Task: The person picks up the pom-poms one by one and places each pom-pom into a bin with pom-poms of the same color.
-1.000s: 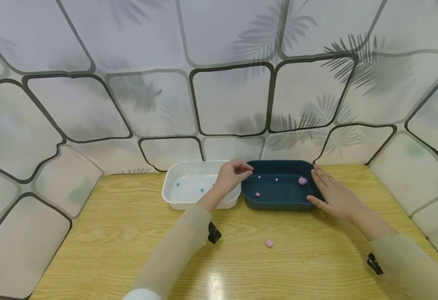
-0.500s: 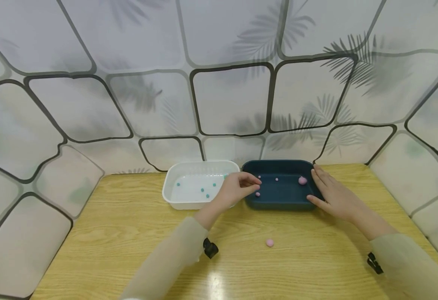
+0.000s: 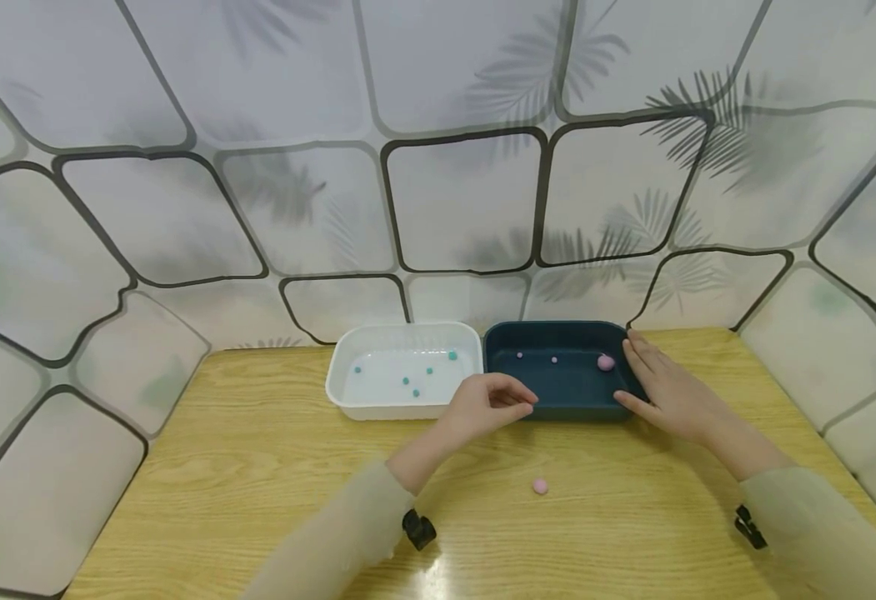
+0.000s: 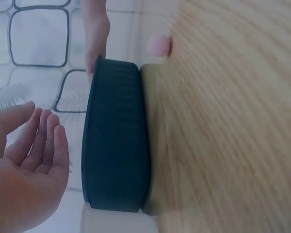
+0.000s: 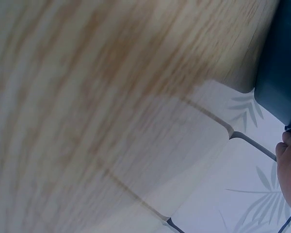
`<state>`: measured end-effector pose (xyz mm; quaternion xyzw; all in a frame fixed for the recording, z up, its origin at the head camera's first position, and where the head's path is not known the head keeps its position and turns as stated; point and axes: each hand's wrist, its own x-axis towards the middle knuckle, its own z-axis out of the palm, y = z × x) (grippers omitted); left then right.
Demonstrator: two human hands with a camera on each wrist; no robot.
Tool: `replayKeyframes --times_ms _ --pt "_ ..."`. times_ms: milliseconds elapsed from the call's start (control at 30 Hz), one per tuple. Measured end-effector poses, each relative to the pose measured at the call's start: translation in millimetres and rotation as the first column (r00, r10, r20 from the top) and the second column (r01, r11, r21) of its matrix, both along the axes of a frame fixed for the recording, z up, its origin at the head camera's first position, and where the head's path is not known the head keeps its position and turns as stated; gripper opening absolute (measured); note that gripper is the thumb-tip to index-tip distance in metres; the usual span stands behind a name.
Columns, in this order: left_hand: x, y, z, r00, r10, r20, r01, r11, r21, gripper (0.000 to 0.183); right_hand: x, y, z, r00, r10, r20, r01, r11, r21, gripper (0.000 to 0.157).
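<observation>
My left hand (image 3: 486,408) hovers over the front left part of the dark blue tray (image 3: 576,412). In the left wrist view its fingers (image 4: 60,150) bend loosely, the thumb close to them, and I see nothing between. My right hand (image 3: 666,392) rests against the tray's right end, fingers extended along the rim. Inside the tray lie two tiny pink balls, one (image 3: 519,355) at the left and one (image 3: 554,360) near the middle, plus a larger pink lump (image 3: 606,362) by the right hand. The left hand covers the tray's front left corner.
A white tray (image 3: 343,404) adjoins the blue one on the left, with several small teal balls (image 3: 429,371) in it. One pink ball (image 3: 540,486) sits on the wooden table (image 3: 212,483) in front. A patterned wall covering (image 3: 468,200) rises behind.
My left hand has come down and toward me, from between the trays to the blue tray's front edge, uncovering teal balls and covering a small pink ball's spot. The right hand stays put.
</observation>
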<state>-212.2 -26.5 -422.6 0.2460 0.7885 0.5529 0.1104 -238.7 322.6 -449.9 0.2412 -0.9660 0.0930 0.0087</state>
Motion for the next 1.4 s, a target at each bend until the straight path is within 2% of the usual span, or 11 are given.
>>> replayKeyframes --times_ms 300,467,600,800,1133,1300,1400 --pt "14.1 1 -11.8 0.999 -0.042 0.015 0.042 0.999 -0.006 0.014 -0.4 1 -1.4 1.000 0.001 -0.004 -0.001 1.000 0.000 0.095" --pt "21.1 1 -26.2 0.998 -0.062 0.019 0.063 0.998 -0.015 0.013 -0.4 1 -1.8 1.000 0.006 -0.007 -0.006 1.000 -0.004 0.094" --pt "25.0 4 -36.9 0.996 -0.059 0.065 0.060 0.998 -0.013 0.013 -0.1 1 -2.3 1.000 0.006 -0.008 -0.006 1.000 -0.006 0.094" --pt "26.4 7 -45.5 0.993 -0.078 0.084 0.080 0.996 -0.028 0.013 -0.6 1 -2.8 1.000 0.001 -0.005 -0.001 1.000 -0.004 0.095" --pt "23.7 10 -50.5 0.988 -0.136 0.076 0.145 0.981 -0.130 0.022 -2.1 2 -3.7 1.000 0.005 -0.013 -0.004 1.000 0.008 0.095" --pt "23.0 11 -49.4 0.981 -0.193 0.002 0.189 0.955 -0.228 0.026 -1.9 2 -3.5 1.000 -0.002 -0.005 0.002 1.000 -0.001 0.095" --pt "22.6 12 -49.5 0.963 -0.256 -0.086 0.215 0.920 -0.327 0.024 -1.5 1 -3.3 1.000 -0.002 -0.006 0.002 1.000 0.000 0.095"
